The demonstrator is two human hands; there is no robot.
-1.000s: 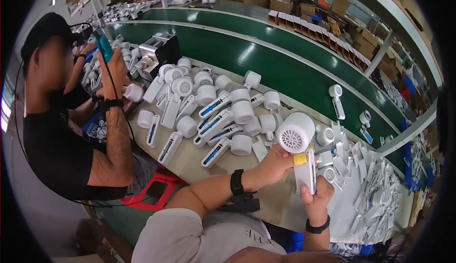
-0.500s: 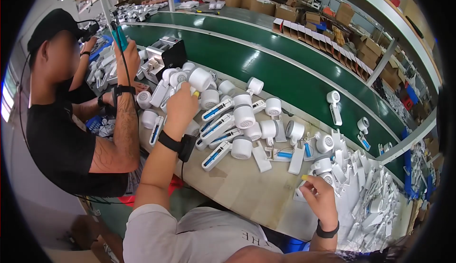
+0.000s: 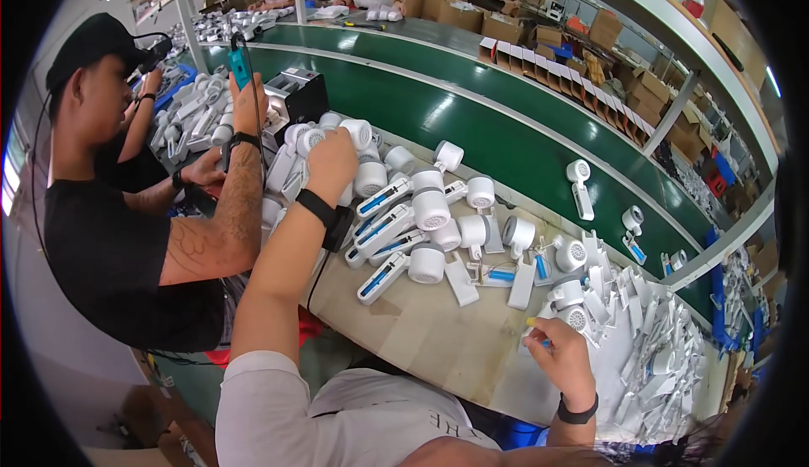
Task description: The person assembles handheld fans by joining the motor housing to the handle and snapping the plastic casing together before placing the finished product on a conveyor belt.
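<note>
A white dryer [image 3: 354,134] is now closed in the left hand [image 3: 330,157] over the far-left pile — a second ago it was in front — while the right hand [image 3: 558,351] has dropped, fingers curled on a small yellow-tipped piece.

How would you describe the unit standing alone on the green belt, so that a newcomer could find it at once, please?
Start at the long green conveyor belt beyond the workbench. On its near lane stands a single white handheld unit, round head up. Unlike the units heaped on the bench, it has bare belt all round it.
</note>
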